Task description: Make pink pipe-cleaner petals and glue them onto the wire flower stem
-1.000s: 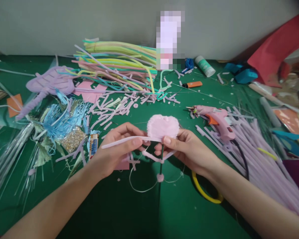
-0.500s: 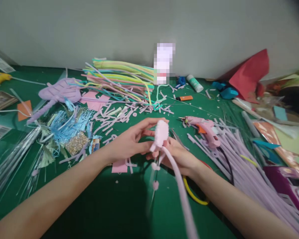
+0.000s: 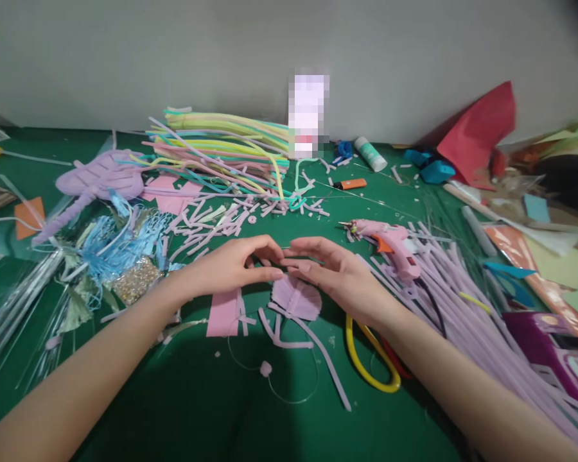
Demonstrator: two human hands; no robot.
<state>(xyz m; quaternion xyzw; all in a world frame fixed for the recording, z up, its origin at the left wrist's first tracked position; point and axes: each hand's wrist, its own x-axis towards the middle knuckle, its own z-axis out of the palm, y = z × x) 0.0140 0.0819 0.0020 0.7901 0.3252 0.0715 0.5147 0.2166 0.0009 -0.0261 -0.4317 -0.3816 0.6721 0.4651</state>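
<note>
A fuzzy pink heart-shaped piece (image 3: 296, 298) lies flat on the green table (image 3: 250, 417), with pale pink pipe-cleaner strands (image 3: 318, 350) trailing from it toward me. A small pink ball (image 3: 266, 367) on a thin wire loop rests just in front of it. My left hand (image 3: 231, 266) and my right hand (image 3: 340, 273) hover right above the heart, fingertips almost meeting in the middle. My left fingers are loosely curved with thumb and forefinger apart. The fingers of my right hand stretch out to the left. Neither hand grips the heart.
A pink glue gun (image 3: 390, 240) lies right of my hands beside a heap of lilac pipe cleaners (image 3: 467, 301). Yellow-handled scissors (image 3: 370, 359) sit under my right wrist. Coloured pipe cleaners (image 3: 221, 151), cut bits, a pink paper square (image 3: 223, 312), blue tassels and a lighter (image 3: 349, 184) crowd the table.
The pink heart, held up in both hands a second ago and turned edge-on half a second ago, now lies on the table. Both hands have let go of it.
</note>
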